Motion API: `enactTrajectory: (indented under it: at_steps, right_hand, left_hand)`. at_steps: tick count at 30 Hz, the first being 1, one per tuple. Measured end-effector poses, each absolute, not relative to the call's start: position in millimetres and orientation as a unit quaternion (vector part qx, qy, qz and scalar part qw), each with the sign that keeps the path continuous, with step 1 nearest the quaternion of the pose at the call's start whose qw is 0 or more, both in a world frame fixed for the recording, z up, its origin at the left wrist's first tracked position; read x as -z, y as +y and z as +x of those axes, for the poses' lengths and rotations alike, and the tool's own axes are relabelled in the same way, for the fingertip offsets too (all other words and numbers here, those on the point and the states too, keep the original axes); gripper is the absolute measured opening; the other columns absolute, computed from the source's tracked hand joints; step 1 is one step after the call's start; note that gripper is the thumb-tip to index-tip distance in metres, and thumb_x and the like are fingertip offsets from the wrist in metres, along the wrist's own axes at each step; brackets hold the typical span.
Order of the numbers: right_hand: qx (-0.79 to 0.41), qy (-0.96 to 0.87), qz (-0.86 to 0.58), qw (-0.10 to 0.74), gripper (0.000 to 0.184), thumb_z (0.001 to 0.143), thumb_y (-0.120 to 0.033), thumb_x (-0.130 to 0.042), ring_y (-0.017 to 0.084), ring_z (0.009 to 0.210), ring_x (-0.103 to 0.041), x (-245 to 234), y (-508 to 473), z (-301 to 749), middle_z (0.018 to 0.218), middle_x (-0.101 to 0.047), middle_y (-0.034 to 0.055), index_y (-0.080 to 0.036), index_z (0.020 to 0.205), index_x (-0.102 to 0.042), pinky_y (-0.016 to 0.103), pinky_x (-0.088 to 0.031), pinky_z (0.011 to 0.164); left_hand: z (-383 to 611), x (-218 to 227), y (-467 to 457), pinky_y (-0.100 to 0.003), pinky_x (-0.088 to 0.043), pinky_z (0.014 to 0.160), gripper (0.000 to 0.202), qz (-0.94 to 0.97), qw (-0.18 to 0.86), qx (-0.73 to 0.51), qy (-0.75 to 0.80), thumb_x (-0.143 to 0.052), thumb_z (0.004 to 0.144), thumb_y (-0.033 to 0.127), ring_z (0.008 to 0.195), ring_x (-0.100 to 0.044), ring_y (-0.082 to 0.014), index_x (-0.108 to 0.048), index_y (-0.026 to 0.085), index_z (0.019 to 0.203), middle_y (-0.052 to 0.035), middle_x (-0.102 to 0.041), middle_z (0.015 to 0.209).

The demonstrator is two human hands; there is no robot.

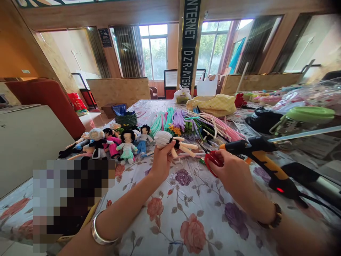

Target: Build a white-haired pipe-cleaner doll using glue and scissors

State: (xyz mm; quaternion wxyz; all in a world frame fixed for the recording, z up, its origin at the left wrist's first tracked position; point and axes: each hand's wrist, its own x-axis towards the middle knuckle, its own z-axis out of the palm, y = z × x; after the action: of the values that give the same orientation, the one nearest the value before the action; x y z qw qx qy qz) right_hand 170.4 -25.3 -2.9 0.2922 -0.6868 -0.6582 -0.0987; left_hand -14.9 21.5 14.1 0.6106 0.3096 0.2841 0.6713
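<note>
My left hand (162, 161) is closed around a small pipe-cleaner doll (163, 139) with a white head, a dark body and pale limbs that point right. In my right hand (229, 167) is a pair of scissors (213, 161) with red handles, its dark blades aimed up and left near the doll's limbs. Whether the blades touch the doll I cannot tell. Just right of my right hand rests a black and orange glue gun (262, 156) with a lit red switch and a long glue stick in its rear.
Several dolls (128, 142) sit in a group on the left. Bundles of coloured pipe cleaners (183, 121) lie behind my hands. A yellow checked pouch (211, 105), a green-lidded jar (309, 117) and plastic bags stand farther back. A flowered cloth (181, 209) covers the table.
</note>
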Motion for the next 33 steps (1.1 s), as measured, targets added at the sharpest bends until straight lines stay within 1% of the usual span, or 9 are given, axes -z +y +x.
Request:
enactTrajectory:
  at_steps: [6,11,16,19,23,26,29,31,33]
  right_hand:
    - [0.108,-0.703,-0.669,0.216,0.026,0.086,-0.035,-0.053,0.023,0.063,-0.064,3.5,-28.0,168.5,0.072,-0.068,0.0098,-0.016,0.094,-0.067,0.029,-0.039,0.052]
    - [0.043,-0.708,-0.619,0.338,0.022,0.087,-0.03,-0.05,0.021,0.065,-0.067,-0.5,-30.9,163.2,0.076,-0.072,0.0059,-0.02,0.095,-0.068,0.029,-0.046,0.058]
    - [-0.114,-0.676,-0.566,0.457,0.027,0.089,-0.038,-0.046,0.017,0.06,-0.065,-12.2,-35.2,158.8,0.073,-0.071,0.0038,-0.019,0.089,-0.065,0.026,-0.049,0.057]
    - [-0.206,-0.694,-0.531,0.441,0.033,0.091,-0.044,-0.041,0.014,0.051,-0.058,-15.9,-38.1,155.9,0.062,-0.064,0.0004,-0.019,0.085,-0.063,0.023,-0.045,0.047]
    - [-0.356,-0.706,-0.454,0.411,0.045,0.092,-0.05,-0.036,0.012,0.047,-0.054,-10.4,-38.0,151.9,0.056,-0.056,-0.0008,-0.019,0.065,-0.054,0.022,-0.043,0.045]
    - [-0.43,-0.697,-0.416,0.396,0.046,0.091,-0.051,-0.037,0.011,0.044,-0.053,-6.8,-37.9,149.1,0.053,-0.054,-0.0015,-0.019,0.061,-0.052,0.021,-0.042,0.042]
    - [-0.453,-0.692,-0.411,0.383,0.043,0.09,-0.049,-0.041,0.01,0.043,-0.052,-6.7,-39.3,147.2,0.054,-0.055,-0.0011,-0.018,0.063,-0.054,0.02,-0.041,0.041]
    - [-0.449,-0.693,-0.42,0.377,0.042,0.089,-0.047,-0.043,0.009,0.043,-0.051,-6.1,-39.9,146.8,0.055,-0.056,-0.0002,-0.018,0.062,-0.054,0.02,-0.04,0.04]
    - [-0.425,-0.7,-0.44,0.368,0.042,0.089,-0.047,-0.044,0.009,0.042,-0.05,-3.5,-39.8,146.7,0.053,-0.055,0.0001,-0.018,0.058,-0.051,0.02,-0.039,0.04]
  left_hand:
    - [-17.0,-14.0,20.9,-0.031,-0.053,0.072,0.027,0.342,0.607,-0.65,0.303,-0.081,0.057,0.023,0.072,-0.063,-0.0153,-0.063,0.017,0.077,0.0012,-0.066,0.074]
    - [-13.4,-15.8,18.1,-0.031,-0.053,0.072,0.027,0.361,0.628,-0.625,0.291,-0.082,0.055,0.024,0.07,-0.064,-0.0153,-0.065,0.016,0.075,0.0003,-0.067,0.074]
    - [-9.6,-17.3,12.6,-0.026,-0.051,0.068,0.027,0.419,0.625,-0.59,0.293,-0.083,0.051,0.018,0.067,-0.061,-0.0129,-0.066,0.016,0.073,0.001,-0.066,0.072]
    - [-7.9,-17.7,8.7,-0.025,-0.05,0.065,0.029,0.456,0.62,-0.565,0.299,-0.083,0.052,0.018,0.065,-0.061,-0.0135,-0.067,0.015,0.076,-0.0005,-0.066,0.071]
    - [-7.0,-16.8,5.4,-0.024,-0.049,0.061,0.041,0.492,0.603,-0.558,0.289,-0.084,0.05,0.018,0.066,-0.061,-0.0145,-0.066,0.013,0.087,-0.0017,-0.068,0.074]
    - [-6.9,-15.5,3.1,-0.025,-0.05,0.063,0.074,0.479,0.598,-0.567,0.302,-0.084,0.051,0.018,0.065,-0.064,-0.0151,-0.053,0.016,0.118,-0.002,-0.071,0.079]
    - [-6.8,-14.6,0.2,-0.026,-0.05,0.068,0.102,0.493,0.597,-0.551,0.312,-0.081,0.059,0.02,0.067,-0.066,-0.0152,-0.022,0.021,0.142,-0.0034,-0.073,0.082]
    - [-6.3,-14.4,-1.5,-0.025,-0.048,0.072,0.104,0.517,0.588,-0.54,0.308,-0.078,0.065,0.022,0.071,-0.066,-0.0144,-0.012,0.022,0.145,-0.0036,-0.074,0.085]
    - [-5.5,-14.2,-2.8,-0.024,-0.047,0.075,0.099,0.538,0.581,-0.531,0.302,-0.075,0.068,0.022,0.077,-0.066,-0.0141,-0.012,0.022,0.145,-0.0038,-0.073,0.087]
